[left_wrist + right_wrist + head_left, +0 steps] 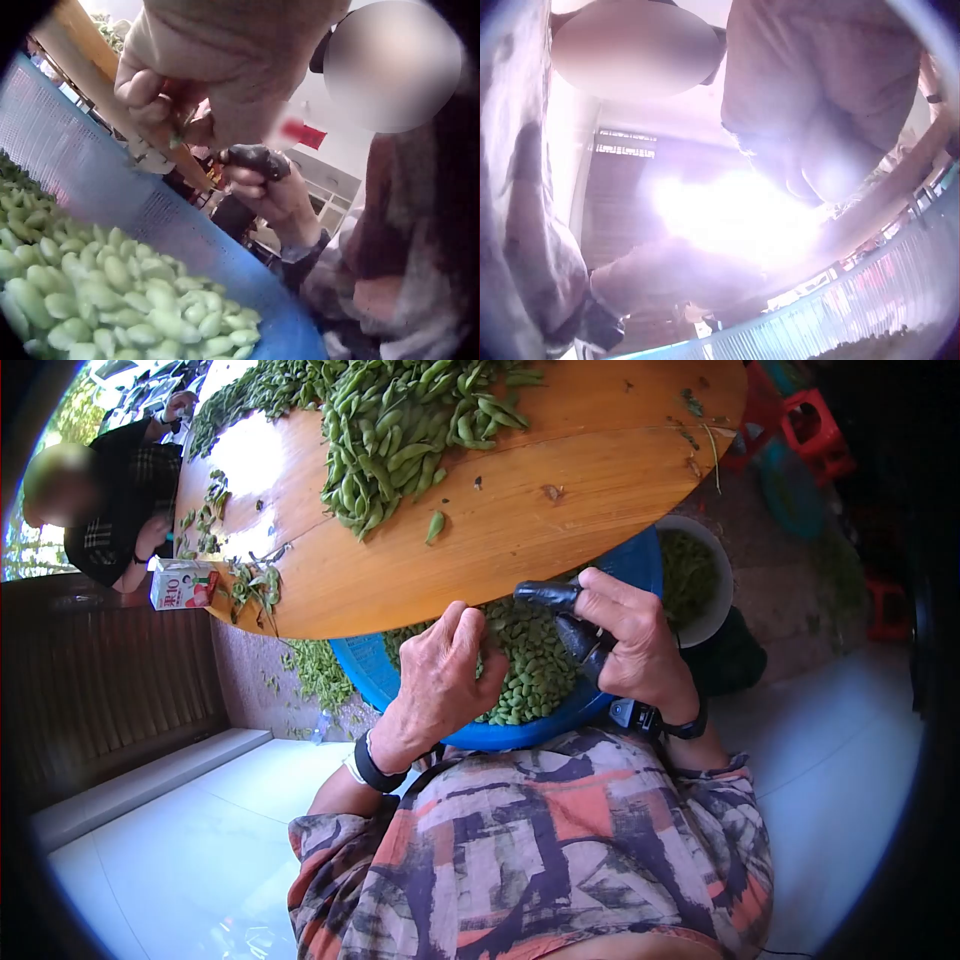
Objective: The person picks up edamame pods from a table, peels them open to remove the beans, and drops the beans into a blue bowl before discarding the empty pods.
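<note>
Above a blue plastic basket [500, 736] of shelled green soybeans [530, 675], both hands work close to the table edge. The left hand [445, 675] has its fingers curled and pinches a small green piece [177, 139], which looks like a soybean pod and is mostly hidden by the fingers. To its right is the right hand [630, 635], with black coverings [548, 595] on the thumb and a finger. Those two digits stand apart, and nothing shows between them. Glare washes out much of the right wrist view.
A heap of soybean pods [390, 445] lies on the wooden table [590, 480], with one loose pod [435, 527] nearer the edge. A drink carton [183, 584] stands at the left, near another person [130, 500]. A white bowl [722, 575] of green pieces sits beyond the basket.
</note>
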Tool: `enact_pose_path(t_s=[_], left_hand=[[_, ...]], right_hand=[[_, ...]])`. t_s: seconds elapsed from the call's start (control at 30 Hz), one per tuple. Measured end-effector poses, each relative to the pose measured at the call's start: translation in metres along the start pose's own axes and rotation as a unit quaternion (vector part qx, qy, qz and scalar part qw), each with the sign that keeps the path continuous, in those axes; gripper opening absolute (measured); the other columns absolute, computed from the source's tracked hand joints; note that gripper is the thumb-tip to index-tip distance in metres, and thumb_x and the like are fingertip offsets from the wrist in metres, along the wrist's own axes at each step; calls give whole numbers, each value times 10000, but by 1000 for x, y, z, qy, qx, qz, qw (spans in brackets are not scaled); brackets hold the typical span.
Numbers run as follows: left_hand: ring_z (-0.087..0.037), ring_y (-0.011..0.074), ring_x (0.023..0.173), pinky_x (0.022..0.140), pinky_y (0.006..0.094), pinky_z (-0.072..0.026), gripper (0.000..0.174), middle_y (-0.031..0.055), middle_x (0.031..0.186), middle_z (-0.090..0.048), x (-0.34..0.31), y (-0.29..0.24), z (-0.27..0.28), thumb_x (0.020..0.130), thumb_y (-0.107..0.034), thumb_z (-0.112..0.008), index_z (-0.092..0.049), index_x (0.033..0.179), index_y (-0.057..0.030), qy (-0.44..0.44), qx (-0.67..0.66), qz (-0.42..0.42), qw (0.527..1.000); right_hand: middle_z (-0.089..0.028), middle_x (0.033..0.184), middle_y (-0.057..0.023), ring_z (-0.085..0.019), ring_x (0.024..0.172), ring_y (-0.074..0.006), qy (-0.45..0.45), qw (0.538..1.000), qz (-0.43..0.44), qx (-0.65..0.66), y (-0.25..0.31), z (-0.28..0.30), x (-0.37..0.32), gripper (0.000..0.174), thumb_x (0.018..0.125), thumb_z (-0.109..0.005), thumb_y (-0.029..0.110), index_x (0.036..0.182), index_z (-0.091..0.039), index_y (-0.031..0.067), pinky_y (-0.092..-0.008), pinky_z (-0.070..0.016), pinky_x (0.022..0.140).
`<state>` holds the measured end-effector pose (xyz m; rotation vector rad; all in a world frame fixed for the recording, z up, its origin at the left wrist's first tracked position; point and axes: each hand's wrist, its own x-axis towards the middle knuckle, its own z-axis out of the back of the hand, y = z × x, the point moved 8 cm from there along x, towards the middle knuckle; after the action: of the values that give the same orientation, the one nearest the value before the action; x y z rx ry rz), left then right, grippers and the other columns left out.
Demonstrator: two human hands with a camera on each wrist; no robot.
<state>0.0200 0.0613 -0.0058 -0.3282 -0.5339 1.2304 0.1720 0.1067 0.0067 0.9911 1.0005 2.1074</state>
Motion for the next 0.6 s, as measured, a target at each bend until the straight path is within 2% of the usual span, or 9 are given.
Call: enact_pose_path(t_s=[0.13,0.2,0.23,0.3,0.37,0.43,0.5,0.57,0.6], left_hand=[[-588,297,620,548,361,-465,195,122,720,-530,0,1,3,700,37,-645,-507,826,-18,-7,-16,25,1000],[-594,210,608,558,315,-471,196,105,727,-571,-1,10,1,724,48,-631,-553,898,5,7,-207,88,974],[-594,210,608,558,315,-471,196,105,727,-571,1,7,2,724,48,-631,-553,898,5,4,-203,86,975],[-579,148,601,578,267,-475,230,95,754,-612,1,15,-12,757,80,-595,-596,983,35,35,-443,203,872],[-596,156,605,598,255,-487,212,98,779,-628,19,13,-1,814,92,-570,-624,1014,46,57,-419,149,894],[-620,152,628,606,251,-498,154,111,786,-632,36,5,34,865,56,-584,-643,1007,45,-24,-204,-13,978],[-640,183,646,606,299,-514,150,124,823,-649,48,30,55,828,26,-644,-669,976,28,-134,-78,50,987],[-633,203,641,604,305,-508,146,120,819,-641,56,50,58,813,-1,-677,-670,958,19,-113,5,70,991],[-633,203,641,604,305,-508,146,120,819,-641,58,54,56,813,-1,-677,-670,958,19,-116,6,70,991]], right_hand=[[-531,837,-166,-572,760,-356,9,999,-34,23,-6,-7,0,376,643,-576,-96,1009,-633,-28,-372,-465,666],[-531,847,-165,-570,761,-362,-12,998,-28,55,1,-12,5,411,701,-574,-95,1093,-649,1,-373,-473,677],[-531,847,-165,-570,761,-362,-13,998,-24,55,2,-16,5,411,701,-574,-95,1093,-649,1,-373,-473,677],[-532,846,-162,-581,756,-341,-41,994,-50,90,-4,-19,7,357,752,-583,-73,1094,-652,3,-360,-470,678],[-575,886,-125,-607,787,-264,-88,995,-13,53,-1,4,11,277,859,-603,45,1128,-642,-12,-318,-488,697],[-613,897,-116,-608,779,-230,-181,975,-53,118,-58,24,-42,317,934,-573,191,1162,-623,-23,-318,-506,725],[-643,896,-136,-620,797,-223,-204,941,-155,221,-47,60,-38,414,966,-525,316,1172,-608,-33,-344,-520,765],[-650,884,-150,-625,804,-219,-268,943,-184,76,-56,101,-59,328,935,-567,198,1148,-596,-49,-343,-518,762],[-644,881,-149,-626,810,-216,-243,950,-176,-83,-50,117,-57,302,902,-570,125,1144,-587,-55,-344,-515,757]])
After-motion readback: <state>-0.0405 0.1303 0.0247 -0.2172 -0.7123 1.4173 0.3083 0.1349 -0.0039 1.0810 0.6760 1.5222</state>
